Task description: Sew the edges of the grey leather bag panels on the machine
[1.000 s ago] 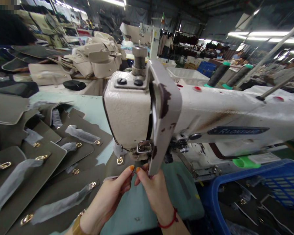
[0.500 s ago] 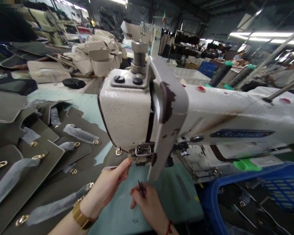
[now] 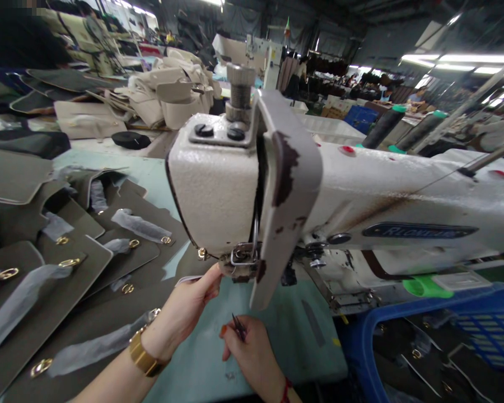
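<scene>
My left hand point(image 3: 191, 305) is closed, its thumb and fingers pinching the edge of a grey-brown leather piece point(image 3: 189, 267) beside the sewing machine's presser foot. That piece carries a gold buckle point(image 3: 202, 253); the machine head hides part of it. Lower down, my right hand point(image 3: 252, 347) hovers over the green tabletop, closed around a small dark metal tool point(image 3: 238, 327) with two pointed tips. Its body is hidden in my fingers, so whether it is tweezers or thread snips I cannot tell. The white sewing machine point(image 3: 218, 184) stands directly in front of me.
To the left, several grey-brown leather panels point(image 3: 88, 268) with wrapped handles and gold rings overlap. A blue plastic basket point(image 3: 367, 336) at the right holds similar pieces. Cream leather parts point(image 3: 168, 89) are heaped behind the machine. Two dark thread cones point(image 3: 384, 126) stand at the back right.
My left hand and the leather piece have shifted slightly up and left. The right hand stays low, its tool tilted a little more leftward. The camera view has moved slightly.
</scene>
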{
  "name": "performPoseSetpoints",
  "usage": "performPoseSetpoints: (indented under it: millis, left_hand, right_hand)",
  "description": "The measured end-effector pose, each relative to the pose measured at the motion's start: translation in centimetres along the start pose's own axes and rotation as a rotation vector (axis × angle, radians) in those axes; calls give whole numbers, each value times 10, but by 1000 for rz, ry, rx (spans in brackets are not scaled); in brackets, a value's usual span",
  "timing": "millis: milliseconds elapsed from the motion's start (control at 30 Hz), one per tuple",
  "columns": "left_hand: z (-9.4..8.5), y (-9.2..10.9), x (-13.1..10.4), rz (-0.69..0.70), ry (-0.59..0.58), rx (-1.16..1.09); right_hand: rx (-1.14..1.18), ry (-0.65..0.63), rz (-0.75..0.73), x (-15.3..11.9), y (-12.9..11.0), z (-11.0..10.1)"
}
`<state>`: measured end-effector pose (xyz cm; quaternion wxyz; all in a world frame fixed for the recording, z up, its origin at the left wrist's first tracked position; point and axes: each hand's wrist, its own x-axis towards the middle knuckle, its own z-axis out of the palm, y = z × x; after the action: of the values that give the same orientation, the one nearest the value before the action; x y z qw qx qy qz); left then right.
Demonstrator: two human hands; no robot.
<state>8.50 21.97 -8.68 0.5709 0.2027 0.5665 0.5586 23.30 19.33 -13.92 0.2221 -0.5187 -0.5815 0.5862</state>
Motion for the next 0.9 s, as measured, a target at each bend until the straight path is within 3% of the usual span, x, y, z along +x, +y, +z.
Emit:
performPoseSetpoints:
  millis: [233,567,767,900]
  left_hand:
    - [9,-13,-3,52,135,-10]
    - [40,-29,-24,91,399,67]
    - [38,-43,-27,113,339,130]
    - [12,-63,-53,134,205,-4]
  right_hand:
    - [-26,-19,-4,1,-2,-2]
    - [49,-30,-59,3,2,-4]
    - [198,104,-63,5,7,-4]
    - [211,229,-101,0,-6,-9]
